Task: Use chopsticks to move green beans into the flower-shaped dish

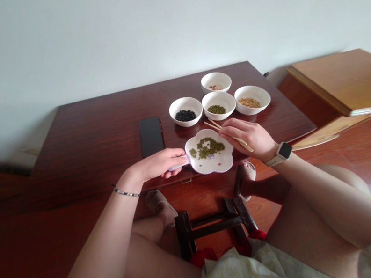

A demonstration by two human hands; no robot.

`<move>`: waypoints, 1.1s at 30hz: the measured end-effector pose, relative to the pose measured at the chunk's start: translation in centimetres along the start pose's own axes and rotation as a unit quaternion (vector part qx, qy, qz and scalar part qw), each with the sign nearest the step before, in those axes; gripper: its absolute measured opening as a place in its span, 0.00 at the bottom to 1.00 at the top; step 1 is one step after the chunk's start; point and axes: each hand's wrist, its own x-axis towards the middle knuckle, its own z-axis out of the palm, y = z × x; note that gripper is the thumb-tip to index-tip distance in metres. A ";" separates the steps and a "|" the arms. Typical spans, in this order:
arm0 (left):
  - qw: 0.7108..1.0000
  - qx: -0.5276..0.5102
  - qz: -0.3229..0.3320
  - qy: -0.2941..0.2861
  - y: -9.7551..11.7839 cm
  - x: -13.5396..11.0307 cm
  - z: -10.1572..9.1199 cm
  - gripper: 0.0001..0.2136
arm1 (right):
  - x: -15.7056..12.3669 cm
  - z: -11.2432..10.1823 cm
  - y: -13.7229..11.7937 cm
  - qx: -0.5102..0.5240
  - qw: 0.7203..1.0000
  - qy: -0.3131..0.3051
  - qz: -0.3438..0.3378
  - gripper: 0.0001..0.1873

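A flower-shaped white dish (223,163) with green beans (209,147) in it sits at the near edge of a dark wooden table (98,130). My left hand (161,163) is closed on the dish's left handle. My right hand (251,137) grips a pair of wooden chopsticks (217,126) just right of the dish, their tips pointing back-left above its far rim. Behind the dish stand three white bowls: black beans (185,111), green beans (218,105), and yellowish grains (252,99).
A fourth white bowl (216,82) stands further back. A black phone (151,136) lies left of the bowls. A lighter wooden piece of furniture (346,81) sits right of the table. A small dark stool (214,224) is between my legs on the floor.
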 end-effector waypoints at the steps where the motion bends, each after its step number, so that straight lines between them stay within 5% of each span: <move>1: 1.000 0.000 -0.001 0.001 0.0 0.0 0.0 0.18 | 0.2 0.2 0.1 0.001 1.000 0.000 -0.003 0.11; 33: 1.000 -0.006 -0.002 -0.004 0.0 0.2 -0.1 0.17 | -2.1 -2.0 0.4 -0.003 0.997 0.072 0.022 0.10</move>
